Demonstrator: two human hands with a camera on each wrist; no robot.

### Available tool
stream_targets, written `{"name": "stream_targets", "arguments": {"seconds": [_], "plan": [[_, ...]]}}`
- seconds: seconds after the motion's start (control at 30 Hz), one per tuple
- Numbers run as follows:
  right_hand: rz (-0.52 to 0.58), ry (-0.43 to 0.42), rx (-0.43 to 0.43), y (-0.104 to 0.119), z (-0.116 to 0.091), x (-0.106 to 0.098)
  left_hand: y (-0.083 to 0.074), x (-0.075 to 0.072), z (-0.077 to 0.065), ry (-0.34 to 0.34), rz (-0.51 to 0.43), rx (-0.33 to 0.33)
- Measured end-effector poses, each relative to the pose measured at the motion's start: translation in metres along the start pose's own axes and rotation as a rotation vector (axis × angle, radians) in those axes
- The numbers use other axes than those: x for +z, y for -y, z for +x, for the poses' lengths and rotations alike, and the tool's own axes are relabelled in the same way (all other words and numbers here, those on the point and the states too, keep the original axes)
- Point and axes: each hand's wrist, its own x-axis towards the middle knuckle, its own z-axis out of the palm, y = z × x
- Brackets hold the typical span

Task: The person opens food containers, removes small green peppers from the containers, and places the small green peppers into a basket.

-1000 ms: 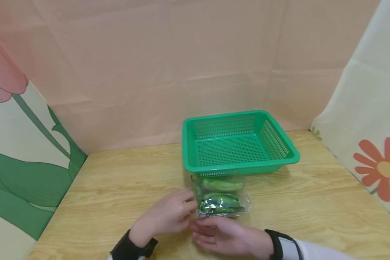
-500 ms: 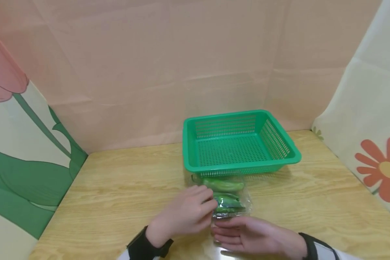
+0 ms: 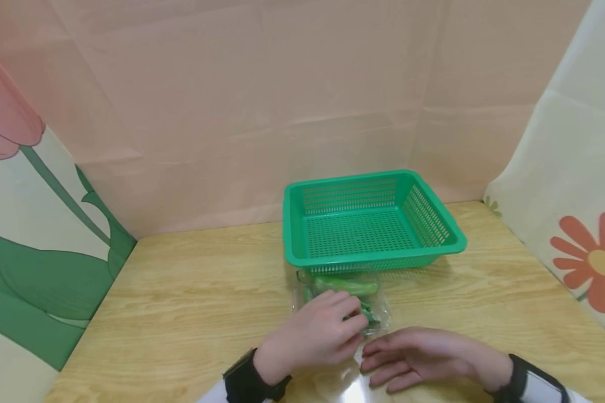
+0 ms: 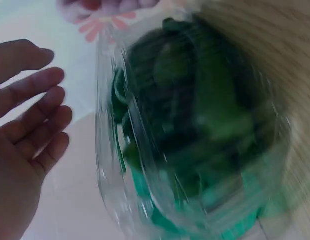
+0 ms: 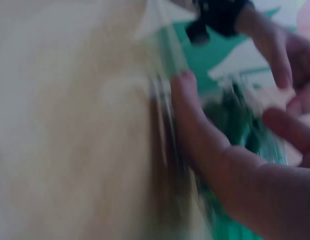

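A clear plastic box (image 4: 105, 150) holding several green peppers (image 3: 350, 286) sits on the table at the front of a green basket (image 3: 373, 260). Over its near part is my left hand (image 3: 317, 333), covering some of the peppers in the head view. In the left wrist view the fingers of that left hand (image 4: 37, 110) are spread apart and loosely bent, with nothing between them. My right hand (image 3: 428, 358) lies by the box's near right corner, fingers relaxed and pointing left. From the right wrist its thumb (image 5: 187, 100) overlaps the box's edge.
The wood-grain table (image 3: 196, 291) meets a pink cloth backdrop (image 3: 206, 112) at the back. Flower-printed panels stand on both sides, one with a red flower (image 3: 597, 263) at the right. The slotted basket is against the box's far side.
Both hands have moved right along the near edge of the box, the left now covering more of it. The box and basket have stayed in place.
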Motion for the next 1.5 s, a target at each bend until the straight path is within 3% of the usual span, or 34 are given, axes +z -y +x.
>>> {"name": "stream_targets", "arguments": {"seconds": [0.17,0.37,0.53,0.67,1.03,1.27,1.5], "plan": [[-0.155,-0.04,-0.024,0.012,-0.014,-0.014,-0.008,0.008,0.011,0.007,0.02,0.002],[-0.21,-0.103,-0.09,0.019,-0.021,-0.026,-0.017,0.017,0.022,0.004,0.044,0.005],[-0.211,-0.133,-0.113,0.02,-0.023,-0.032,-0.021,0.021,0.031,0.072,0.148,0.023],[-0.209,-0.152,-0.144,0.018,-0.023,-0.035,-0.024,0.024,0.037,0.087,0.202,0.021],[-0.233,-0.163,-0.177,0.018,-0.021,-0.033,-0.031,0.032,0.04,0.12,0.272,-0.011],[-0.228,-0.154,-0.189,0.018,-0.021,-0.033,-0.033,0.033,0.042,0.154,0.234,-0.04],[-0.236,-0.197,-0.202,0.018,-0.02,-0.028,-0.036,0.037,0.043,0.142,0.337,-0.013]]}}
